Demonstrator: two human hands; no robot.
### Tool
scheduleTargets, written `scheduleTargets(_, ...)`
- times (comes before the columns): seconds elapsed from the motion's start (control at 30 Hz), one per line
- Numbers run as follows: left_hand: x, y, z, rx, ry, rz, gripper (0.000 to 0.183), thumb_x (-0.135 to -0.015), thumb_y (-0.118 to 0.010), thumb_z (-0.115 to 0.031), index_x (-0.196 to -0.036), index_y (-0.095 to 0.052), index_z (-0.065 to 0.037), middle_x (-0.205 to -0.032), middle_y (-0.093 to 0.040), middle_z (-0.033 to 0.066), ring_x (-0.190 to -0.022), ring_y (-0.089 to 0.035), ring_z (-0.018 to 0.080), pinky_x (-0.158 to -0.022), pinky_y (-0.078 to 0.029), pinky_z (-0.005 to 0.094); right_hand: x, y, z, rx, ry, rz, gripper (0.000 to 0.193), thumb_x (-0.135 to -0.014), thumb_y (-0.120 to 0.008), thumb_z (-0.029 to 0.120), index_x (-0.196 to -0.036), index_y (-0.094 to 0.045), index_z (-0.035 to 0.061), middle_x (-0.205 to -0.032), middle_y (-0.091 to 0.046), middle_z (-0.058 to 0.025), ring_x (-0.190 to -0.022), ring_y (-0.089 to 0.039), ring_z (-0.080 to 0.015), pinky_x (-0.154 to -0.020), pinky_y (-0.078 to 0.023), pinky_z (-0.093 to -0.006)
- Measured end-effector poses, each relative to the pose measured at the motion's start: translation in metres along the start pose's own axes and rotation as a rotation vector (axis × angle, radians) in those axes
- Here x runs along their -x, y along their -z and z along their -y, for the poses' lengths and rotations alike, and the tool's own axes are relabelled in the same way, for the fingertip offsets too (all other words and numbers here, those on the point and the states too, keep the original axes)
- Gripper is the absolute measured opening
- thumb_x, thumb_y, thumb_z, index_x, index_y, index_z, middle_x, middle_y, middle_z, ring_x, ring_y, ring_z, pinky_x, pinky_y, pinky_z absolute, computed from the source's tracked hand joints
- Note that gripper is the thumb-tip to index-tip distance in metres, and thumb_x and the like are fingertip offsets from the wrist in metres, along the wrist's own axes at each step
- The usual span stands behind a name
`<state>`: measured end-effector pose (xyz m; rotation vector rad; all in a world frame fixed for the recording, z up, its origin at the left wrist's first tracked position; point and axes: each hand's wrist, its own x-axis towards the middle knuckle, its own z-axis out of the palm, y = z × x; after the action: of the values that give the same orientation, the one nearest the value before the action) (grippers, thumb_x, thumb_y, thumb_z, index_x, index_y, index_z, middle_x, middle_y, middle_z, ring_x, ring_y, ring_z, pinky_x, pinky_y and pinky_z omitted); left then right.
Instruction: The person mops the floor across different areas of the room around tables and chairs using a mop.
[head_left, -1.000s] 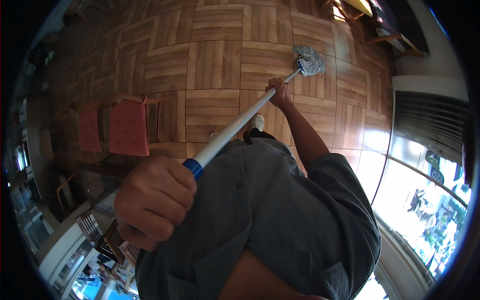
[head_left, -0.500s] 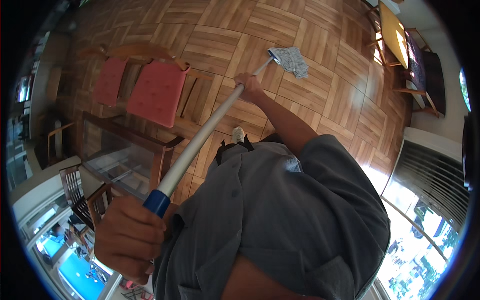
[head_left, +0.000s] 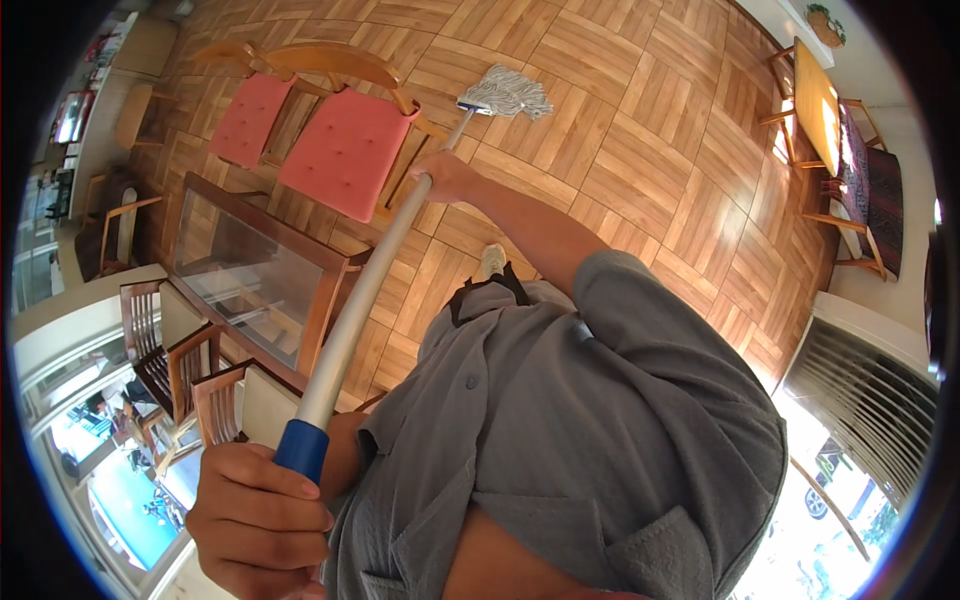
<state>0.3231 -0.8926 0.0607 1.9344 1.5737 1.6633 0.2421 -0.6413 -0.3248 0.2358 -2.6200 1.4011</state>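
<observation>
A floor mop with a silver pole (head_left: 372, 270) slants from the lower left up toward the middle. My left hand (head_left: 258, 520) is closed around its top end, just behind a blue grip (head_left: 302, 450). Farther down the pole, my right hand (head_left: 442, 178) is wrapped round it with the arm stretched forward. At the far end, a grey-white string mop head (head_left: 512, 92) lies spread on the wood-patterned floor (head_left: 600, 150), fixed to a small blue holder (head_left: 473, 107). The mop head is just beyond a chair with a red cushion (head_left: 348, 150).
Another red-cushioned chair (head_left: 250, 118) stands to the left. Nearer are a glass-topped wooden table (head_left: 250, 265) and dark slatted chairs (head_left: 150, 335). On the right are a yellow-topped wooden table (head_left: 815, 105), a patterned seat (head_left: 868, 190) and a slatted vent unit (head_left: 865, 385). My shoe (head_left: 493, 260) shows below.
The mop head has slid left and slightly away across the floor. My right hand has moved left with the pole, and my left hand sits slightly lower in view.
</observation>
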Motion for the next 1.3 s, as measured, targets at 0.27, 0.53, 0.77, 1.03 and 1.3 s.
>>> scheduleTargets(0.27,0.015,-0.037,-0.008,0.13,-0.132,-0.254,0.027,-0.074,-0.057,-0.029,-0.055,-0.04,-0.02,-0.044,-0.051,-0.0106,-0.038,-0.049,0.0022,-0.049,-0.035,0.0193,0.073,0.025,0.015,0.13,-0.233,0.138,0.017,-0.067,-0.064,0.02,-0.083,-0.066,0.0134,-0.084,-0.064,-0.0102,-0.09,-0.06,-0.0299,-0.083,-0.04,-0.045)
scheduleTargets(0.53,0.016,-0.097,-0.006,0.338,-0.193,-0.291,0.032,-0.078,-0.062,-0.025,-0.053,-0.043,-0.018,-0.043,-0.052,-0.0079,-0.036,-0.049,0.0034,-0.043,-0.037,0.0177,0.192,0.062,-0.007,0.276,-0.331,-0.004,0.015,-0.068,-0.064,0.02,-0.081,-0.067,0.0151,-0.079,-0.065,-0.0099,-0.086,-0.061,-0.032,-0.081,-0.041,-0.0464)
scheduleTargets(0.77,-0.02,-0.146,0.009,0.672,-0.203,0.266,0.024,-0.068,-0.066,-0.021,-0.054,-0.049,-0.012,-0.05,-0.057,0.0,-0.043,-0.055,0.0112,-0.049,-0.044,0.024,0.326,0.102,-0.006,0.3,-0.5,-0.155,0.018,-0.068,-0.068,0.024,-0.079,-0.061,0.0122,-0.089,-0.063,-0.0101,-0.092,-0.059,-0.0315,-0.082,-0.042,-0.0512)
scheduleTargets(1.03,-0.059,-0.214,0.01,0.846,-0.236,0.666,0.024,-0.063,-0.063,-0.016,-0.05,-0.044,-0.012,-0.05,-0.054,0.0007,-0.045,-0.056,0.0128,-0.048,-0.042,0.0256,0.441,0.119,0.005,0.273,-0.681,-0.455,0.013,-0.067,-0.069,0.013,-0.074,-0.058,0.0098,-0.079,-0.061,-0.0081,-0.089,-0.058,-0.0312,-0.083,-0.042,-0.0485)
scheduleTargets(1.3,-0.043,-0.209,0.031,0.969,-0.268,0.794,0.019,-0.055,-0.058,-0.014,-0.047,-0.041,-0.013,-0.048,-0.051,-0.0001,-0.043,-0.055,0.0133,-0.046,-0.039,0.0263,0.466,0.078,0.019,0.335,-0.741,-0.705,0.013,-0.067,-0.068,0.011,-0.07,-0.056,0.0084,-0.073,-0.058,-0.0086,-0.08,-0.059,-0.0315,-0.078,-0.041,-0.0456)
